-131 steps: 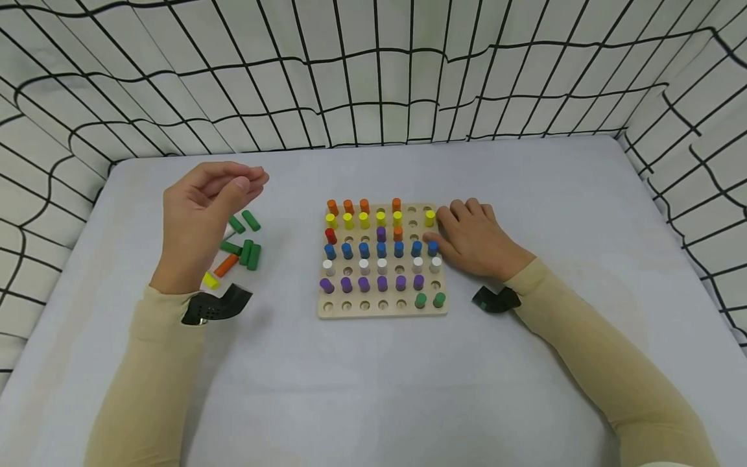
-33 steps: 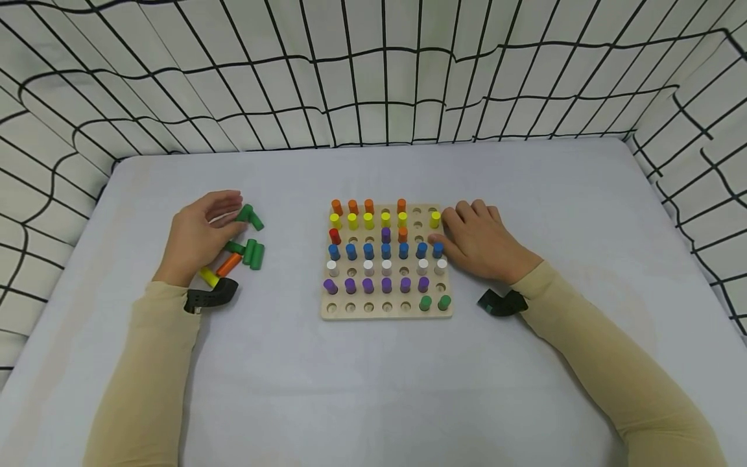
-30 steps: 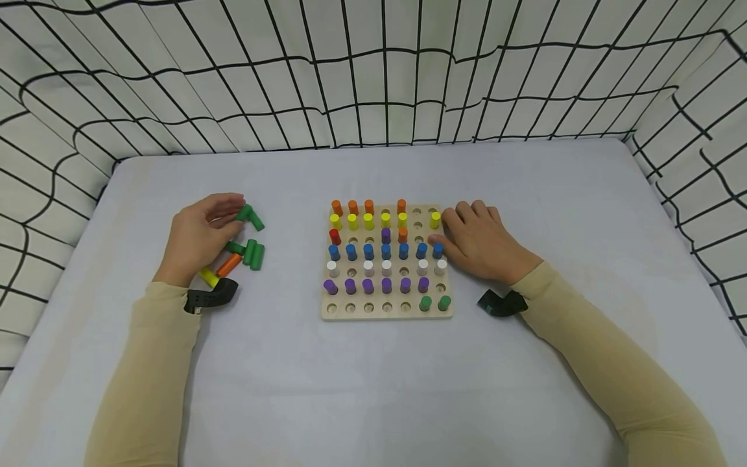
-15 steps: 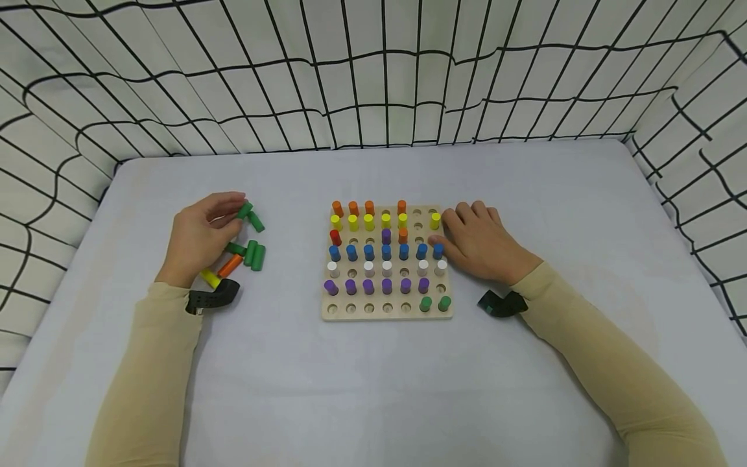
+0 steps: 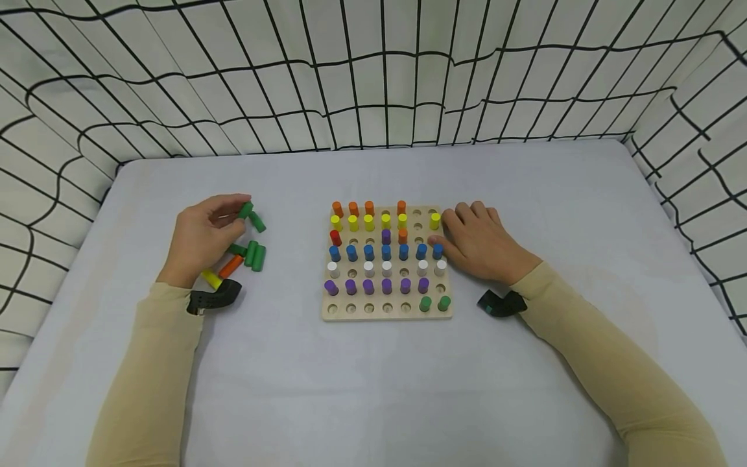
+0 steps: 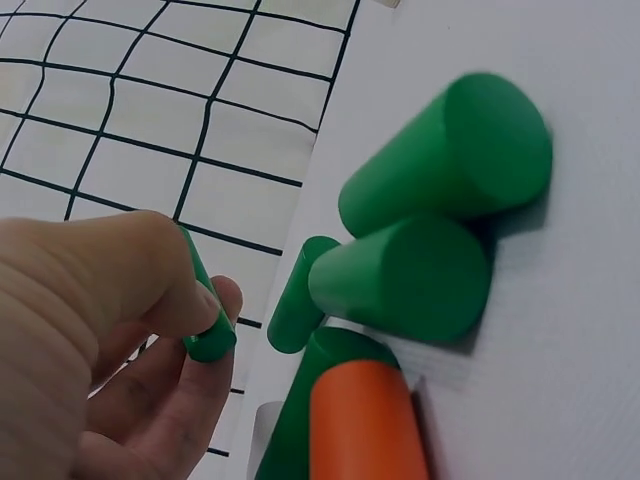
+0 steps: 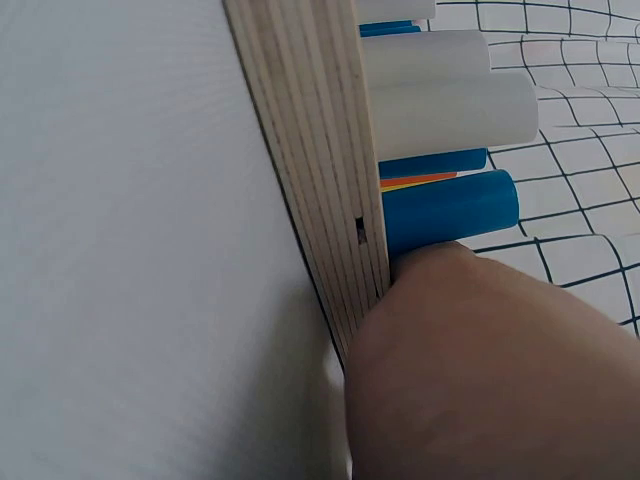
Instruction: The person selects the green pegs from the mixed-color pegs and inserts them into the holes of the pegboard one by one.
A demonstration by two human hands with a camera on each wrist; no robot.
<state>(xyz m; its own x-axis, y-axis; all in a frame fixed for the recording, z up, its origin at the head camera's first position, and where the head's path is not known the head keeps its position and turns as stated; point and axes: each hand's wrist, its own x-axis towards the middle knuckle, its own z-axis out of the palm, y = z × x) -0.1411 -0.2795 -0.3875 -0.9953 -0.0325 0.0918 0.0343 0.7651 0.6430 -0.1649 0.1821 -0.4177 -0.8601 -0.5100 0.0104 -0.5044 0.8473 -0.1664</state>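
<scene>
My left hand point(image 5: 201, 237) pinches a green peg point(image 6: 212, 345) between thumb and fingertips, at the far side of a small pile of loose pegs. Close by lie other green pegs point(image 5: 259, 257), an orange peg point(image 5: 231, 266) and a yellow peg point(image 5: 211, 279). In the left wrist view a white peg point(image 6: 264, 432) shows partly behind a green one. My right hand point(image 5: 487, 243) rests against the right edge of a wooden pegboard point(image 5: 379, 316), fingers loosely bent. Its thumb lies by the blue peg point(image 7: 455, 212) at that row's end.
The board carries rows of orange, yellow, blue, white, purple and green pegs, with one red peg point(image 5: 335, 239) at the left and several bare holes. A white cloth point(image 5: 362, 389) covers the table. Black wire grid panels point(image 5: 385, 84) stand along the back and sides.
My left hand came down from above the pile to the pegs and took a green one in its fingertips, shifting it slightly. My right hand stayed at the board's edge.
</scene>
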